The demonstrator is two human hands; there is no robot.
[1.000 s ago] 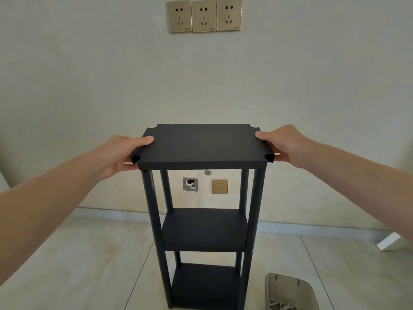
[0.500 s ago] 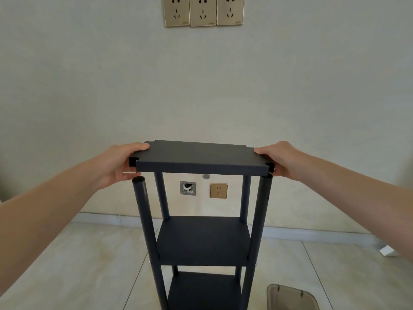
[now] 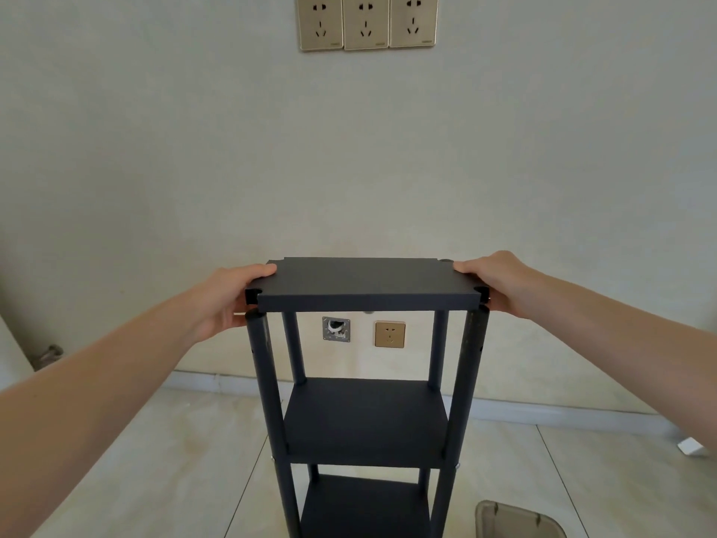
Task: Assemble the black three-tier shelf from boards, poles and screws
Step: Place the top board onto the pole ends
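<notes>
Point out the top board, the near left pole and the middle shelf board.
top board (image 3: 364, 283), head view, middle of its upper face.
near left pole (image 3: 263, 366), head view, upper shaft below its rounded top.
middle shelf board (image 3: 364, 415), head view, middle of its upper face.

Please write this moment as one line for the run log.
step: fitting top board | left hand: grips left end | right hand: grips right end | front left pole: not seated
</notes>
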